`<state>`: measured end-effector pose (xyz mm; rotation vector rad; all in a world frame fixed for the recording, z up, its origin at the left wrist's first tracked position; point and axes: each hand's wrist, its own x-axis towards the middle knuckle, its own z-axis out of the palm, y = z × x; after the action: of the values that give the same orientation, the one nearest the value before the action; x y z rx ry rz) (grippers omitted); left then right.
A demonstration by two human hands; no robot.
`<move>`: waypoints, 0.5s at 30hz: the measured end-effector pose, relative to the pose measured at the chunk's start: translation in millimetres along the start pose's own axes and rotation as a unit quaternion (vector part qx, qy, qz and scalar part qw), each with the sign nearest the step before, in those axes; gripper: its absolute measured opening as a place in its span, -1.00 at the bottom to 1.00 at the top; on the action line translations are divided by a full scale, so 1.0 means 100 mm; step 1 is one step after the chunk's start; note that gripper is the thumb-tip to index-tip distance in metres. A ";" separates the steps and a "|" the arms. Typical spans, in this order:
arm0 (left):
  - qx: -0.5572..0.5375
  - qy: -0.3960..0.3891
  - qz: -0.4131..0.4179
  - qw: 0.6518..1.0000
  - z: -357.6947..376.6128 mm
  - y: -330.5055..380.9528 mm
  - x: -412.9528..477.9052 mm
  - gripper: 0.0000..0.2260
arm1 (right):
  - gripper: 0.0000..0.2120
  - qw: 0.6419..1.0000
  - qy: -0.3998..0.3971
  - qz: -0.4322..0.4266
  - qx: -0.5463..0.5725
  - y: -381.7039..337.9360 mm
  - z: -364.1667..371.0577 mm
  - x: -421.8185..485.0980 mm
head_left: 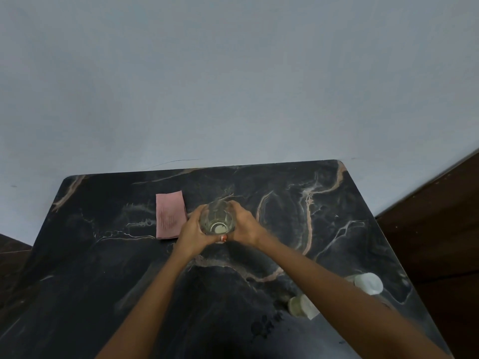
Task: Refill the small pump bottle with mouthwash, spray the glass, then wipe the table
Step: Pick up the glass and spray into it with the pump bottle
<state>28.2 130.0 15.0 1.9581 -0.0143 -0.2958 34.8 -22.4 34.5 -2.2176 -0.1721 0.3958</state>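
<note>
A clear drinking glass (217, 219) stands upright on the dark marble table (337, 208), a little pale liquid at its bottom. My left hand (193, 233) wraps its left side and my right hand (245, 226) wraps its right side, the thumbs meeting at the near rim. A folded pink cloth (170, 215) lies flat just left of my left hand. Two pale bottles sit near the right front: one (302, 305) partly hidden under my right forearm, another with a white cap (368, 282) further right. Which of them is the pump bottle I cannot tell.
A plain grey-blue wall (233, 86) rises directly behind the table's far edge. Dark wooden furniture (440, 229) borders the table on the right, and a dark surface shows at the far left. A dark smudge (264, 323) marks the tabletop near the front.
</note>
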 end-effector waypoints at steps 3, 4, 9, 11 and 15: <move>-0.005 -0.006 0.006 1.000 0.01 0.02 -0.20 -0.24 | -0.28 1.000 0.005 -0.003 -0.006 -0.06 0.04 -0.23; -0.005 -0.008 0.005 1.000 0.01 0.03 -0.27 -0.22 | -0.28 1.000 0.007 -0.004 -0.011 -0.08 0.05 -0.30; -0.007 -0.012 0.012 1.000 0.05 0.07 -0.68 -0.23 | -0.31 0.999 0.028 -0.019 -0.015 -0.19 0.11 -0.71; -0.008 -0.015 0.019 1.000 0.06 0.09 -0.84 -0.22 | -0.32 0.999 0.043 -0.023 -0.014 -0.22 0.14 -0.88; -0.021 -0.032 0.020 0.999 0.11 0.09 -1.12 -0.22 | -0.32 0.998 0.064 -0.010 0.000 -0.25 0.24 -1.21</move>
<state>-81.4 133.4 41.7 1.9048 -0.0881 -0.3300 -86.9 -20.5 67.4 -2.2305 -0.1261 0.2416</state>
